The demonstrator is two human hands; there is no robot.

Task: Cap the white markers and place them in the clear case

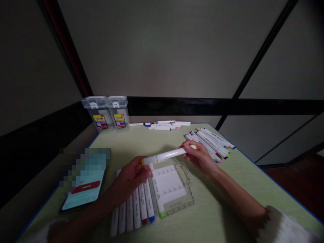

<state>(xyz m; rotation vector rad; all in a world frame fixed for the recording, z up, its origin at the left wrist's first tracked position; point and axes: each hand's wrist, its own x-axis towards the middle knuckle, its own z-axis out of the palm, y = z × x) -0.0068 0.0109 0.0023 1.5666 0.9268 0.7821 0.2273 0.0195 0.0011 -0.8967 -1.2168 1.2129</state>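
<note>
A white marker with yellow ends is held level above the open case, slanting up to the right. My right hand pinches its right end between thumb and fingers. At its left end, my left hand has its fingers curled about the yellow tip. Below lies an open clear plastic case with a white paper insert. Several white markers stand side by side in its left half, partly hidden by my left hand. A green-ended marker lies along the left edge of the right half.
To the left lies a phone with a lit, partly blurred screen. Two clear lidded boxes stand at the back left. Loose markers lie along the back edge, and another pile of markers lies at the right, just beyond my right hand.
</note>
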